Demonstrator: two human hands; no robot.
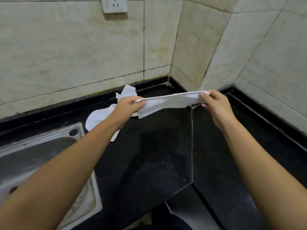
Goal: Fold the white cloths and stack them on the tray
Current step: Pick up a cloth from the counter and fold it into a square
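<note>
While both hands pinch its ends, the white cloth (167,102) hangs taut above the black countertop (157,146). Left hand (128,105) and right hand (214,105) should meet evenly, probably, matching corners.

left hand (128,104) and right hand (214,103) pinch a white cloth (167,102) taut above black counter (157,146)

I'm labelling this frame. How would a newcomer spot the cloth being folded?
Start at the black stone countertop in the tiled corner. Above it, both hands stretch a long folded white cloth taut. Unlike the crumpled white cloths lying behind the left hand, it is off the counter.
</note>
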